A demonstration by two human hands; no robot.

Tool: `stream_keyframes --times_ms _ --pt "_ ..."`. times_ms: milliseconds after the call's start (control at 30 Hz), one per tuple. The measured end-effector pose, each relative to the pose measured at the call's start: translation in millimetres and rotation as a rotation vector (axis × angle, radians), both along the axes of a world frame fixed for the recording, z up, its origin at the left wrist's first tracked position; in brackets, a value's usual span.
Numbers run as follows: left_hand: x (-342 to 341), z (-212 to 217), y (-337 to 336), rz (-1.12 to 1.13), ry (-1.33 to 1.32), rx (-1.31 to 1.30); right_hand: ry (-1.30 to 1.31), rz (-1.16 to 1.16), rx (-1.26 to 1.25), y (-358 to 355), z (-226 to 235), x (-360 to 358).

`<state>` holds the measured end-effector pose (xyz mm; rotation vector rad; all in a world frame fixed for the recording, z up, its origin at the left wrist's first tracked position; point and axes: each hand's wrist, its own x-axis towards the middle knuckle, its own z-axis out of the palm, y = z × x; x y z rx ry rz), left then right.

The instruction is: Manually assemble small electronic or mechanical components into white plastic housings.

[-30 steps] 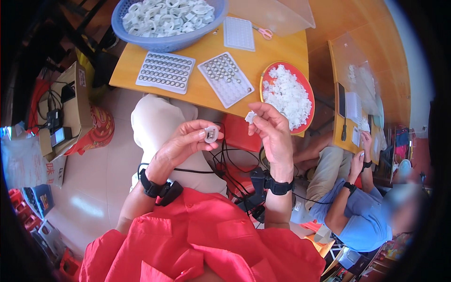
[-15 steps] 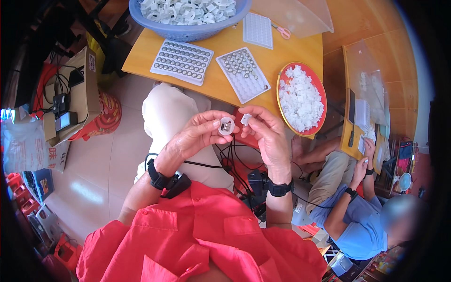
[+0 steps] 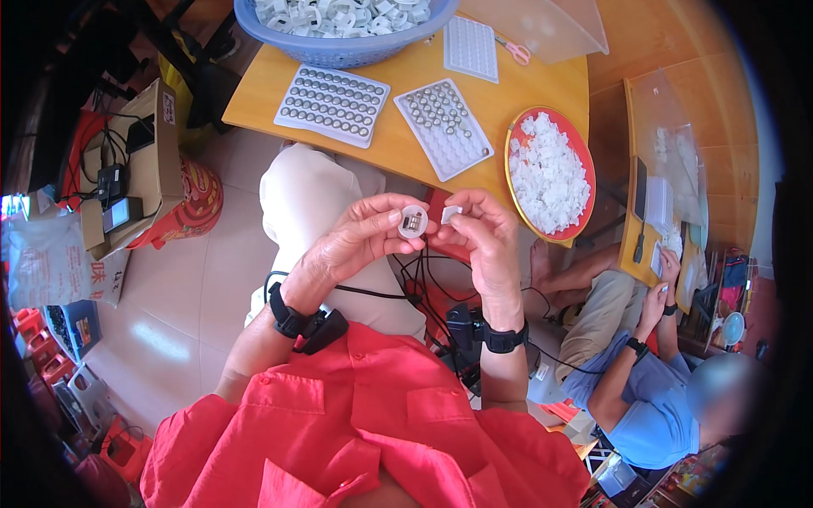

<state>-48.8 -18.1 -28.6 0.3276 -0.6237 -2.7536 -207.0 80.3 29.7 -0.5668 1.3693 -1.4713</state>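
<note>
Above my lap, my left hand point(image 3: 366, 230) pinches a small round white plastic housing point(image 3: 412, 222) by its edge. Its open face is toward me and shows a dark recess with metal bits inside. Close by on the right, my right hand point(image 3: 484, 235) grips a small white plastic piece point(image 3: 451, 214) between thumb and fingers. A narrow gap separates the two parts. On the table point(image 3: 254, 85) ahead are a white tray point(image 3: 330, 106) full of round metal button cells and a second, tilted tray point(image 3: 464, 161) partly filled with them. A red oval tray point(image 3: 584, 161) holds a heap of small white pieces.
A blue basket point(image 3: 339, 57) of white plastic parts stands at the table's far left. Nearby lie another white tray point(image 3: 472, 49) and pink-handled scissors point(image 3: 517, 52). Black cables point(image 3: 415, 288) hang below my hands. A co-worker in a blue shirt point(image 3: 644, 423) sits to the right.
The white piece in my right hand has turned and now shows a flatter, smoother side. My left hand still holds the round housing. The whole view has shifted slightly.
</note>
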Motion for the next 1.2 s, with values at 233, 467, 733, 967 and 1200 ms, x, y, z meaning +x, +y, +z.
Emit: stream_keyframes --times_ms 233,467,733,967,1200 --pt "1 1 0 0.000 -0.012 -0.011 -0.048 -0.026 -0.024 -1 0 2" --pt "1 -1 1 0.006 -0.002 -0.009 -0.019 0.009 0.054 -1 -3 4" --pt "1 2 1 0.002 -0.011 -0.015 0.074 0.010 -0.019 -1 -4 6" --pt "1 0 -1 -0.005 0.012 -0.004 0.130 0.013 -0.090 1 -11 5" --pt "0 2 0 -0.014 0.013 0.001 0.283 0.049 -0.084 1 -10 5"
